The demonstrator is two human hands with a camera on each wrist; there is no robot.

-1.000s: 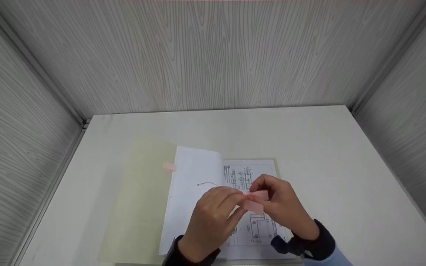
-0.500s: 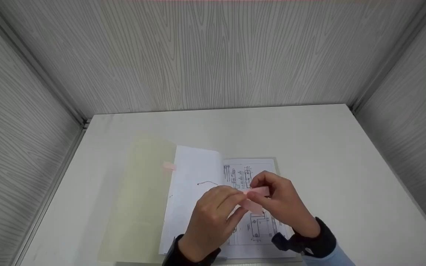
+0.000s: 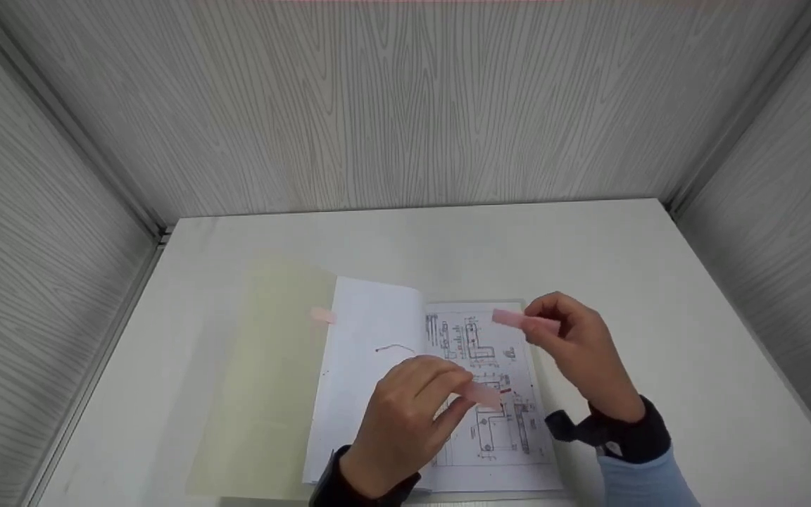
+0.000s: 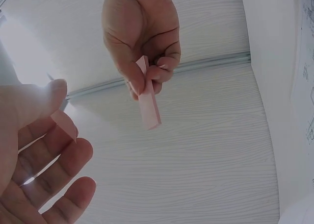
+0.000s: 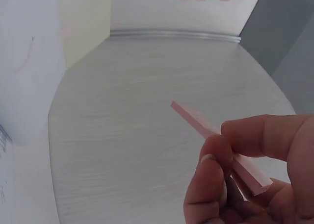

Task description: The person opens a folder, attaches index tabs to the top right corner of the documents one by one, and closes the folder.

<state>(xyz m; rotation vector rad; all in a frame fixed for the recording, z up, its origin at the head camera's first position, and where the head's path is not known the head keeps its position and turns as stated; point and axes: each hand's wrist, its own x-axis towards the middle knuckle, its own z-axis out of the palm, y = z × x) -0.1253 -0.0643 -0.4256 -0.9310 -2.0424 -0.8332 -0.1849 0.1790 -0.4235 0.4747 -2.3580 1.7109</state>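
A white table (image 3: 588, 246) is seen from above, with its near edge cut off by the frame. On it an open book (image 3: 353, 373) is laid, set toward the near side and slightly left of centre. The pale yellow cover (image 3: 265, 394) is spread to the left. The left page (image 3: 374, 310) is marked by a thin line, and its outer edge is overhung by a pink tab (image 3: 322, 315). The right page (image 3: 483, 475) is covered with technical drawings.

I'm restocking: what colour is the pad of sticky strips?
Pink; the pad shows best in the left wrist view.
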